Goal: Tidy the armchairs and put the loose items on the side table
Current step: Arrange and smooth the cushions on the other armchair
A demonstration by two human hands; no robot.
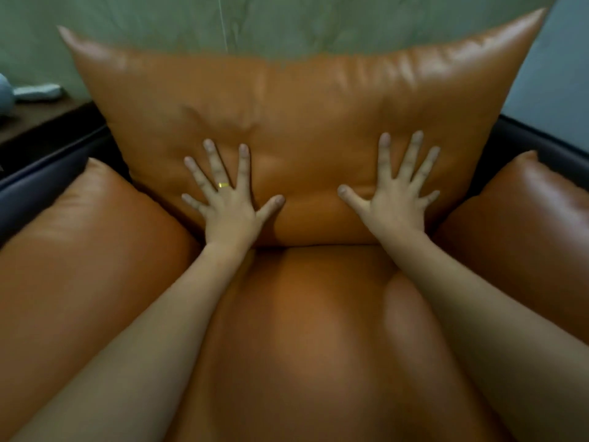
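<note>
Against the lower half of the back cushion (302,100), left hand (228,202) and right hand (395,202) press flat with fingers (243,167) spread wide, holding nothing, equally near it and either side of its centre, its long axis running crosswise above the seat (302,314)

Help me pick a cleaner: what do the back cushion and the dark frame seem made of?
The back cushion looks like orange-tan leather or faux leather with a glossy finish; bright highlights along its top and soft creases suggest this, though real or faux is unclear. The frame is dark, smooth and slightly shiny along its edge; possibly upholstery or metal, too dark to tell.
</note>
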